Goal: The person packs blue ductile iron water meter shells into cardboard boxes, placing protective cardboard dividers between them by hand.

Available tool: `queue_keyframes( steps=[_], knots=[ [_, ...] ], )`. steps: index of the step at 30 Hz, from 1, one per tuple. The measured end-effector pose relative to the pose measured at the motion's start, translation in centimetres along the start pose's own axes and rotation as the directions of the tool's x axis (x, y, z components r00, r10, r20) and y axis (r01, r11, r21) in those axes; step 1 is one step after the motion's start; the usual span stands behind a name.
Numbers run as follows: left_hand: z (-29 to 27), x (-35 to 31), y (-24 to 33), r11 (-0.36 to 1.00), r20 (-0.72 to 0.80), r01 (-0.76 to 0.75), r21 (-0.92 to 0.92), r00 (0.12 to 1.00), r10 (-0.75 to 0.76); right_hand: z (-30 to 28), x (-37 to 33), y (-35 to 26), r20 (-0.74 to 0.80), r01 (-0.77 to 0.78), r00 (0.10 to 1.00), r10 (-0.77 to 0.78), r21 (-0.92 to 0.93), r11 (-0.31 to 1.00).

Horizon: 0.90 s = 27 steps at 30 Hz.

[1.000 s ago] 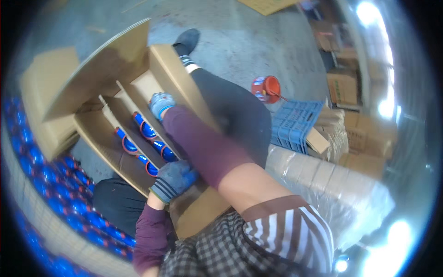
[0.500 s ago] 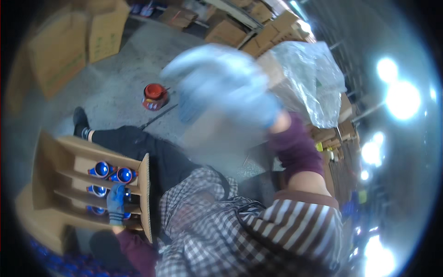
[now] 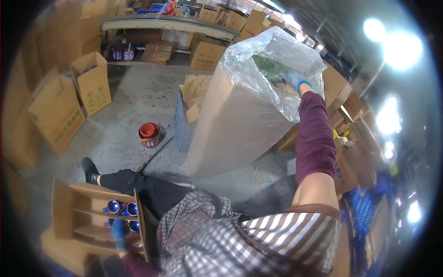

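My left hand [image 3: 119,234], in a blue glove, is down inside a divided cardboard box [image 3: 62,207] at the lower left. It is beside several shiny blue cup-shaped pieces [image 3: 113,206] standing between the cardboard partitions. Its fingers are smeared and partly hidden, so its grip is unclear. Stretched far forward, my right hand [image 3: 292,79] wears a pale glove with a blue cuff. It reaches into the mouth of a tall carton [image 3: 226,122] lined with clear plastic [image 3: 240,57]. The fingers look extended over green material [image 3: 268,67] inside, with nothing visible in them.
A red pot [image 3: 148,134] stands on the floor by a dark rod [image 3: 157,153]. Beside the tall carton is a blue crate [image 3: 181,122] with cardboard pieces. Open cartons [image 3: 92,85] line the left. A long bench [image 3: 170,24] runs across the back. Blue items [image 3: 364,207] fill the lower right.
My right hand has swung from the middle of the view to the far right, into the tall carton. My left hand stays in the divided box. The view has tilted up.
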<state>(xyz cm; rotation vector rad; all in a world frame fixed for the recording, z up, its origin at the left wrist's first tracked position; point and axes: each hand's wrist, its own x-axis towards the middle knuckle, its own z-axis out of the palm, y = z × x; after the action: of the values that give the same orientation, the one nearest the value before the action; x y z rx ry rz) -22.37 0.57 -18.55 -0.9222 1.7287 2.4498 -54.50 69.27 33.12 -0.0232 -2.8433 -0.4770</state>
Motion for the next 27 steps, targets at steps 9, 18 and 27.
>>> queue_keyframes(
  steps=[9,18,27],
  knots=[
    [-4.5,3.7,-3.8,0.992,-0.080,-0.012,0.128,0.997,0.022,5.6,1.6,-1.3,0.095,-0.243,0.967,0.237,0.062,0.968],
    [-8.8,6.6,-6.4,0.786,0.075,-0.220,0.578,0.973,0.217,0.3,-3.7,-1.9,-0.158,-0.051,0.987,0.039,-0.073,0.996],
    [-4.5,3.7,-3.7,0.653,0.115,-0.391,0.648,0.899,0.423,-1.4,-5.2,-1.3,-0.140,-0.375,0.904,0.404,0.194,0.906]
  ],
)
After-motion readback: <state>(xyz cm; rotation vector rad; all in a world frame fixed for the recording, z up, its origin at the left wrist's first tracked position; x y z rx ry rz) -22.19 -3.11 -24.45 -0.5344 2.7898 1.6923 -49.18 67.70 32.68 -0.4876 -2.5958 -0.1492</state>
